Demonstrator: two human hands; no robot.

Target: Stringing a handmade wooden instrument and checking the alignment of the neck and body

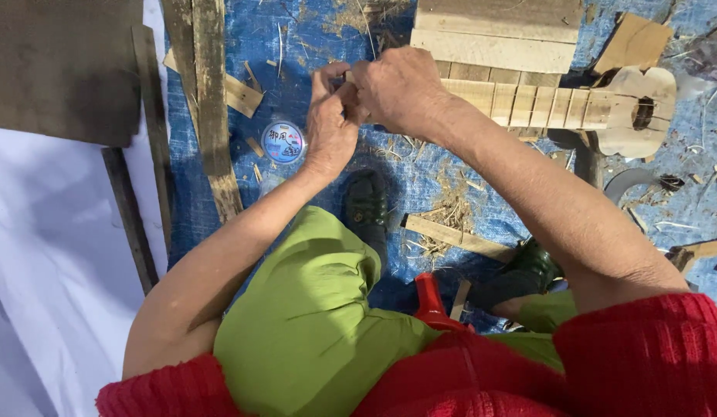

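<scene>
Head view: your left hand [330,123] and right hand [397,89] meet at the head end of the unfinished wooden instrument [574,108], at 12 o'clock from your knees. Both are curled in, fingertips pinched together on something small at the neck end. It's hidden by the fingers, so you can't tell what it is. The instrument lies flat and runs out toward 2 o'clock. The body [640,112] is shaped and has its sound hole cut, and the neck [520,104] already carries a row of cross strips. No strings show along the neck and the wood looks bare, so my read is that carving and fretting are done while the head end, stringing and finish are left. A small round spool [283,142] sits at 11 o'clock, just beside your left wrist, not touching. The surface is a blue tarp [296,54] on the ground, littered with shavings [451,208] and offcuts. Long wooden slats [211,100] lie at 10 o'clock, stacked boards [497,31] at 1 o'clock behind the neck, and white sheet [49,255] at 9 o'clock. Your dark shoes [366,205] rest on the tarp. A red handle [429,301] pokes up between your legs at 6 o'clock. It looks sunlit and outdoors, with no walls in frame.
</scene>
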